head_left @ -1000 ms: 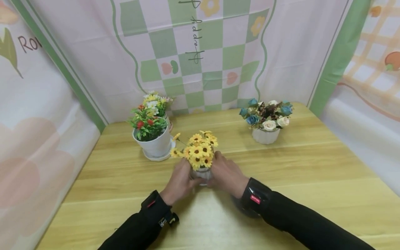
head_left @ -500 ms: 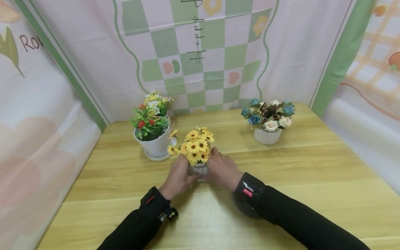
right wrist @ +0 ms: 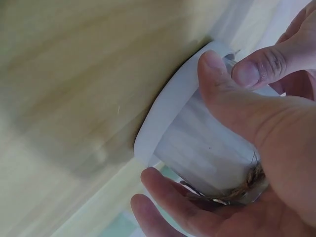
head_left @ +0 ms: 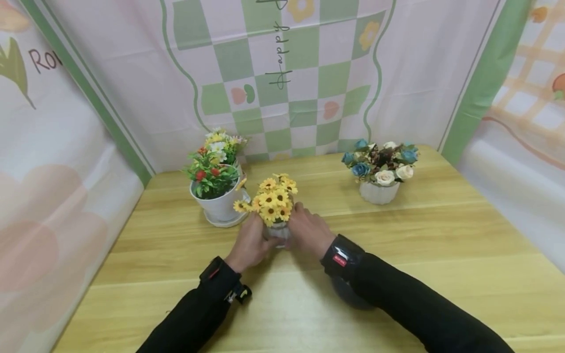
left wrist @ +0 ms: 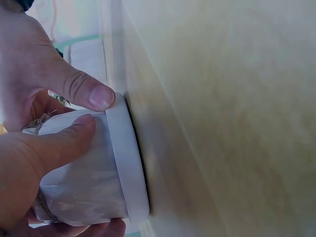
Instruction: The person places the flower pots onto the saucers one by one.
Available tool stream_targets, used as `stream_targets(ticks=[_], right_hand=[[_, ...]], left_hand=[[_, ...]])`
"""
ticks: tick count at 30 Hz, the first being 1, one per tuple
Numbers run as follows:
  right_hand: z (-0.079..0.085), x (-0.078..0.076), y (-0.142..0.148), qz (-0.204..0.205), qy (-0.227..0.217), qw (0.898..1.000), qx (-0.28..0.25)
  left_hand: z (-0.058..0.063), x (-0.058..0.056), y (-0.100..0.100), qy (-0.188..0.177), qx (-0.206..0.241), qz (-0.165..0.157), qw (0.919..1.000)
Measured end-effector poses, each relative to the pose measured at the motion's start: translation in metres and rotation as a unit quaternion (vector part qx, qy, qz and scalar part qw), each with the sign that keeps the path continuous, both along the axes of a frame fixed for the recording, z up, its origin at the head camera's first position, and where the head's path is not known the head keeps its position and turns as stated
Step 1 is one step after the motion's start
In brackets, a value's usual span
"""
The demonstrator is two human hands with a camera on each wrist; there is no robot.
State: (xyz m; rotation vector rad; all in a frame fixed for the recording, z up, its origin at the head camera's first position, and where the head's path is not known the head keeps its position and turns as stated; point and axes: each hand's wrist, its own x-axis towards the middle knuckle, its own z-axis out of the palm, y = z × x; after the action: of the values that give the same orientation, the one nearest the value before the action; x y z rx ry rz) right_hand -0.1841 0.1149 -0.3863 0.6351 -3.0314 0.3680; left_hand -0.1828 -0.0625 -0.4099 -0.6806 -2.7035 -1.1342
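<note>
A small white pot (head_left: 279, 231) of yellow artificial daisies (head_left: 273, 200) stands upright between my hands, mid-table. My left hand (head_left: 250, 244) grips its left side, and my right hand (head_left: 310, 229) grips its right side. Both thumbs lie on the near face in the wrist views, close together near the base. Twine (right wrist: 247, 185) circles the pot below its rim. Its white saucer (left wrist: 127, 160) sits on or just above the wooden tabletop; I cannot tell which. Fingers of each hand wrap round the pot's sides, partly hidden in the head view.
Left of the daisies is a larger white pot (head_left: 219, 208) with red-flowered greenery. Behind it stands a pot of white and yellow flowers (head_left: 222, 144). Blue and cream roses in a ribbed white pot (head_left: 379, 192) stand back right. A printed curtain (head_left: 304, 88) hangs behind the table (head_left: 419, 264).
Both hands and the daisy pot have moved away from me and slightly left, nearer the red-flowered pot. The grip is unchanged. The other pots stay in place, with the view shifting slightly.
</note>
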Motion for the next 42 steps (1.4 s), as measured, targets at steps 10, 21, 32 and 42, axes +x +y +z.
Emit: stream_targets(ticks=[10, 21, 32, 42], right_hand=[[0.003, -0.01, -0.005, 0.002, 0.001, 1.0, 0.01], [0.004, -0.019, -0.01, -0.009, -0.004, 1.0, 0.019], [0.007, -0.025, -0.015, -0.022, -0.015, 0.999, 0.029], [0.007, -0.03, -0.019, -0.036, -0.02, 0.998, 0.036]], left_hand=[[0.0, -0.012, -0.001, 0.005, 0.005, 0.005, 1.0], [-0.002, -0.02, -0.002, -0.011, 0.01, 0.021, 0.9997], [-0.004, -0.028, -0.004, 0.015, -0.007, 0.025, 0.9996], [-0.003, -0.034, -0.005, 0.001, -0.006, 0.03, 0.9995]])
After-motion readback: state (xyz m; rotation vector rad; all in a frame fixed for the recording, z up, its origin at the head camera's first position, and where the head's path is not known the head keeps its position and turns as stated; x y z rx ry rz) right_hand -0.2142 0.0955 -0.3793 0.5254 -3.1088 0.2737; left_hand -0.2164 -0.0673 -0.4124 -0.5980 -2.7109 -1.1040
